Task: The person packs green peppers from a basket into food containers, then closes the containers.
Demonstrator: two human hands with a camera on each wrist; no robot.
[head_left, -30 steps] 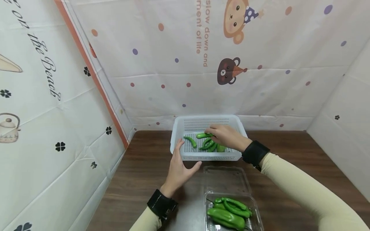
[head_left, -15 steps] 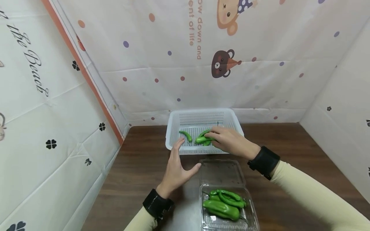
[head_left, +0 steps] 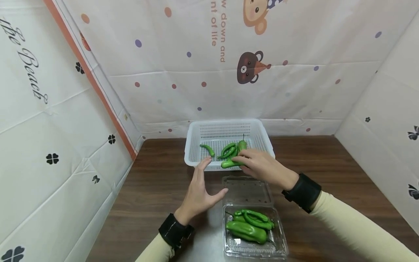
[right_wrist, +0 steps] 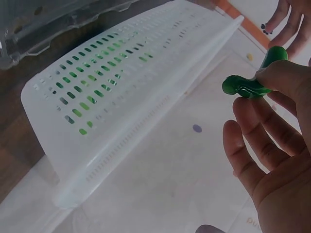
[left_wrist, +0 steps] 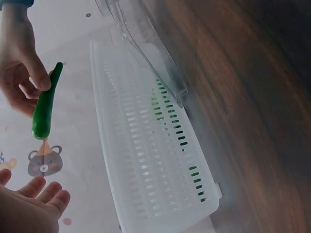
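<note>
Since a second ago the right hand (head_left: 262,166) has drawn back from inside the white basket (head_left: 195,143) to its near rim, bringing one green pepper (head_left: 230,163) with it. Thumb and forefinger pinch that pepper near its stem end, while the other fingers hang loose and partly straight, as the right wrist view shows (right_wrist: 249,86). The pepper lies crosswise just above the basket's near wall, its free end pointing toward the left hand (head_left: 200,193); in the left wrist view it hangs clear of the basket (left_wrist: 46,102).

The left hand has barely shifted. It hovers open just in front of the basket's near left part, fingers straight and together, thumb spread wide, holding nothing; its fingertips (head_left: 207,162) reach the near rim, though contact cannot be told.

Inside the basket lie more peppers (head_left: 230,148) in a small cluster near the middle, with a single small one (head_left: 207,149) to their left. Just in front of the basket stands a clear plastic box (head_left: 278,240) with its lid (head_left: 246,191) folded back toward the basket, holding a pile of green peppers (head_left: 249,226). All rests on a dark wooden table (head_left: 157,196).
</note>
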